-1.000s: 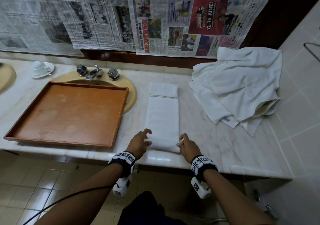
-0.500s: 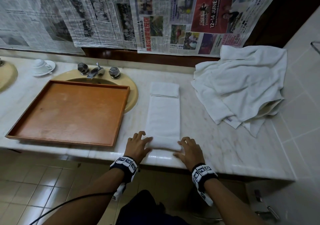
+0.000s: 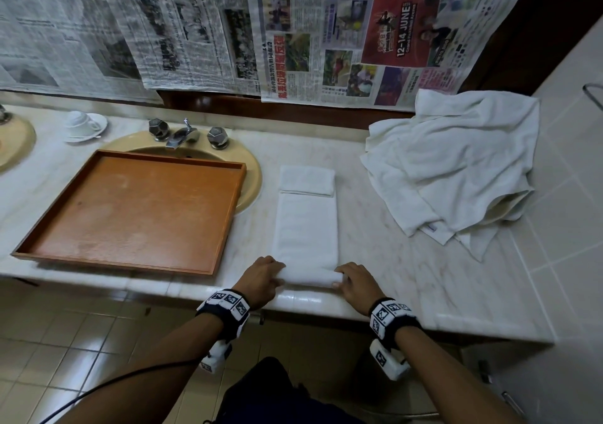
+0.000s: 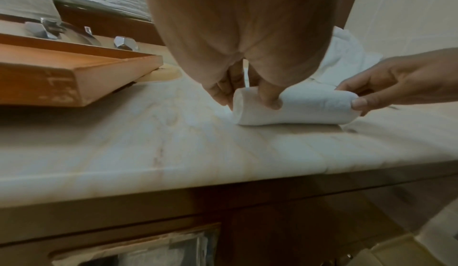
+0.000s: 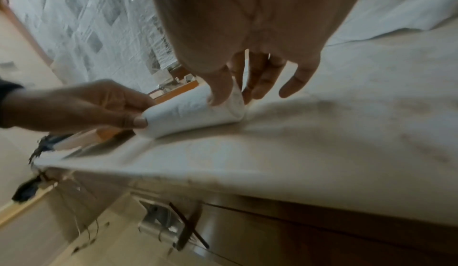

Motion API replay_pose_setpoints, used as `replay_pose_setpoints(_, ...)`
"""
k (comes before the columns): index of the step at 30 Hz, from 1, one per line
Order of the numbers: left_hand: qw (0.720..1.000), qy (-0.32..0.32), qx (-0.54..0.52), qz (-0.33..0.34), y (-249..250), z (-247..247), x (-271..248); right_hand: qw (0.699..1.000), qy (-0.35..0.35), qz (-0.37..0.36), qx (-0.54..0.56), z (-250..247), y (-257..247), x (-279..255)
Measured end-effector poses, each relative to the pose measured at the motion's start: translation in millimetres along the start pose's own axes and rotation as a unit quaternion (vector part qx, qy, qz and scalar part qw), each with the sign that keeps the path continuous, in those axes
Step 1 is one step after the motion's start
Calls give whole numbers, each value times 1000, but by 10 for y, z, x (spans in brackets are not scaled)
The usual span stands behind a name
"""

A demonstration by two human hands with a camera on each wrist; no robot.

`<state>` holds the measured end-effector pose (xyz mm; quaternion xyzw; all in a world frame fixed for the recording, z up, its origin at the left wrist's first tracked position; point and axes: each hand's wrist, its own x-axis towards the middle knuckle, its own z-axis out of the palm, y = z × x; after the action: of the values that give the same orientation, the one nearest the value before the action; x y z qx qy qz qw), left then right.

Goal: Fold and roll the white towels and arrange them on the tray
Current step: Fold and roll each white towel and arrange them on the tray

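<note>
Head view: both hands, left hand and right hand, are pinching the ends of the towel, rolling its near end evenly on the desk.

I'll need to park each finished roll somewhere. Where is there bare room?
The wooden tray is bare inside. Bare counter lies between the folded towel strip and the crumpled towel pile. It is crowded at the near edge, where left hand and right hand grip the roll.
</note>
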<state>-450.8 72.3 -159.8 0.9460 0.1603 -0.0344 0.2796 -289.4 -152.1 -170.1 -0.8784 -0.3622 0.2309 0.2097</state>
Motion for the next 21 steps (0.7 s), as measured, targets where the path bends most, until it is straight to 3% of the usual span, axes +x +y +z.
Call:
replay_pose_setpoints(4, 997, 3, -61, -45, 23, -113, 25, 999, 3, 31, 41, -14, -52, 39)
replay_pose_setpoints(8, 993, -2, -86, -80, 63, -183, 107, 989, 68, 112, 69, -12, -133, 85)
replay_pose_setpoints(11, 994, 23, -81, -69, 97, -200, 146, 984, 107, 135, 42, -21, -241, 95)
replay_pose_setpoints(18, 995, 84, -20, -45, 27, -86, 143, 984, 156, 52, -67, 19, -290, 16)
replay_pose_setpoints(21, 995, 71, 52, -35, -8, -62, 62, 982, 169, 8, -78, 67, -178, -92)
